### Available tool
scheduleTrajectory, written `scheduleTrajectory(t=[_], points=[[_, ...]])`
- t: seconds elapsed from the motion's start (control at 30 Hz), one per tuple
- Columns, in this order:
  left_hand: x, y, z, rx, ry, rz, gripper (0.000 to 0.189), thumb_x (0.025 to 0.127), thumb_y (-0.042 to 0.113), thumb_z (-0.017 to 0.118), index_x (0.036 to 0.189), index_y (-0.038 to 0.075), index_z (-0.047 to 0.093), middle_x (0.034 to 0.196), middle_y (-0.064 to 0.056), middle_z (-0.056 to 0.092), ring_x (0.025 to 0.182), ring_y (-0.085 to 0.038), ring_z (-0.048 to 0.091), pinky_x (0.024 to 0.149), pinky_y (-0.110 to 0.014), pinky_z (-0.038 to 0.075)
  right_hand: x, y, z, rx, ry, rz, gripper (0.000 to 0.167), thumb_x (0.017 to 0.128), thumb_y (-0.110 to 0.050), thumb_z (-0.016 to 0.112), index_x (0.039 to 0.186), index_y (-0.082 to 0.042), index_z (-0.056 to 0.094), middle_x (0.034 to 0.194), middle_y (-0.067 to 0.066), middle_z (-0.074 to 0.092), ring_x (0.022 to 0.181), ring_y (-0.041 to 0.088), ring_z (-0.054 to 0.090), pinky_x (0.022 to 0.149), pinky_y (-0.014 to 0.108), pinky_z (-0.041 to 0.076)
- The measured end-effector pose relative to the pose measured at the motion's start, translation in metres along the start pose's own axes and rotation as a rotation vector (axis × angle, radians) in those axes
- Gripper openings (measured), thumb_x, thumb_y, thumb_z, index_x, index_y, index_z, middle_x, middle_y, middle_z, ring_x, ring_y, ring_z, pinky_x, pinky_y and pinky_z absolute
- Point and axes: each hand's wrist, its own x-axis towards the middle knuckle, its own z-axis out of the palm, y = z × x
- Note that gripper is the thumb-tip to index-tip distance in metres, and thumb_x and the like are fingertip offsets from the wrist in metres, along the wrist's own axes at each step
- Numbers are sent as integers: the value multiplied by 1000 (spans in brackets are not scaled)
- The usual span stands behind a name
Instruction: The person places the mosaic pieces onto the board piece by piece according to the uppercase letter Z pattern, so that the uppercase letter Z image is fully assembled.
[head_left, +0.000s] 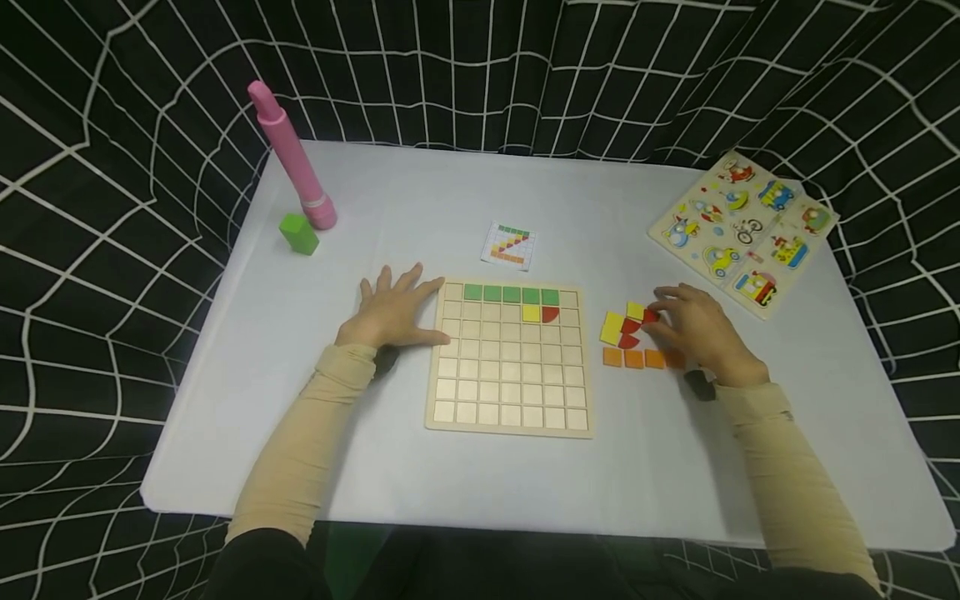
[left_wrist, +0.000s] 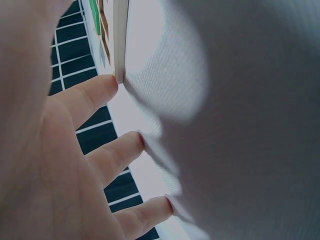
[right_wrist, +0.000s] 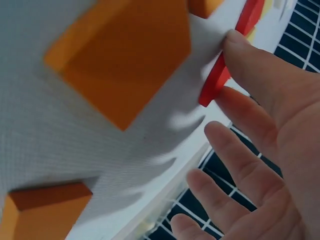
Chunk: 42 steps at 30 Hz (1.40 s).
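A wooden grid board [head_left: 510, 432] lies flat before me. Its top row bears several green squares [head_left: 512, 294]; below them sit a yellow square [head_left: 531, 313] and a red quarter-circle [head_left: 551, 315]. My left hand [head_left: 392, 312] has its fingers spread, with thumb and a fingertip touching the board's left edge. To the right of the board, my right hand [head_left: 701, 333] pinches a red quarter-circle tile [right_wrist: 215, 80] by thumb and index finger; the other fingers are loosely spread. Beside it lie loose yellow tiles [head_left: 612, 327], red tiles [head_left: 628, 341] and a row of orange squares [head_left: 633, 358].
A card with a coloured grid pattern [head_left: 510, 246] lies behind the board. At the back left stand a pink cylinder [head_left: 296, 158] and a green block [head_left: 299, 234]. A picture puzzle board [head_left: 742, 229] lies at the back right, and white netting over black surrounds the table.
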Motion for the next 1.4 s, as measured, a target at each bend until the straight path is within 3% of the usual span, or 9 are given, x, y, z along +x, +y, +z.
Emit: scheduleTrajectory(t=[0.3,0.6,0.9,1.17,1.4], points=[[0,-1,-1,0,-1,3,104,84,68,73,166,28,23,177,-13,6,157,-60,-2,119,-83,2,0,-2,0,25,-30,47,31,96,-22,73,114,4,73,149,31,53,145,57,36,122,69,27],[-2,0,-2,0,-4,2,103,84,68,72,166,27,23,177,-13,7,157,-60,-1,120,-83,3,10,-15,-12,58,7,36,38,94,-26,76,117,5,72,151,29,51,149,55,32,126,66,22],[1,-2,0,7,-3,7,103,85,68,72,166,27,23,177,-14,7,156,-62,-1,119,-84,4,29,-57,-12,31,2,-63,35,92,-24,78,111,5,74,149,28,55,148,55,35,123,70,26],[1,-2,0,-2,-2,3,103,84,68,72,166,27,23,177,-13,7,156,-61,-1,119,-84,4,43,-93,4,41,1,-204,32,90,-26,80,107,0,75,147,25,59,147,54,39,122,70,29],[2,-2,1,-6,-2,2,103,84,67,73,166,27,23,177,-13,7,157,-60,-2,120,-83,3,49,-118,16,59,-21,-278,33,89,-28,81,108,-1,75,147,22,60,149,52,38,125,65,30]])
